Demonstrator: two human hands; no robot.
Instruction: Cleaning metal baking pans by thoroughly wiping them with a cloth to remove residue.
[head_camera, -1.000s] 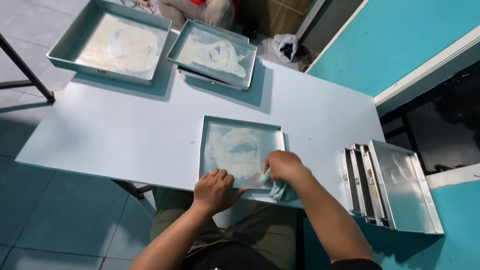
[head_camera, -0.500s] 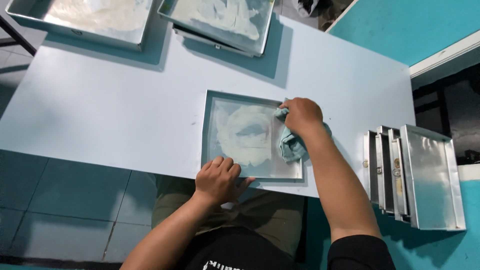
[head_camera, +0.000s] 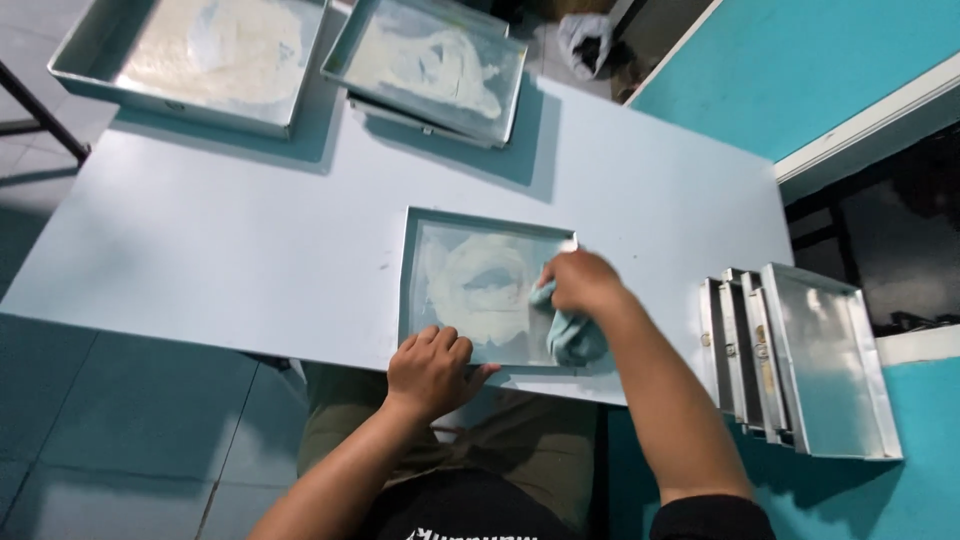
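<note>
A pale blue tabletop (head_camera: 250, 240) stands on a grey tiled floor (head_camera: 90, 440) beside a teal wall (head_camera: 790, 60). In the middle lies a shallow metal tray (head_camera: 470, 230) smeared with white grease. The left hand (head_camera: 430, 370) presses flat on its near edge, fingers spread. The right hand (head_camera: 580, 283) is bunched around a blue cloth (head_camera: 570, 335) inside the tray. Two more greased trays (head_camera: 180, 50) (head_camera: 430, 60) sit at the far edge. A stack of clean trays (head_camera: 800, 360) rests at the right.

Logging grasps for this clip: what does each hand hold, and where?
Right hand grips a bunched blue cloth by its upper end; left hand presses the metal tray at its near edge.
</note>
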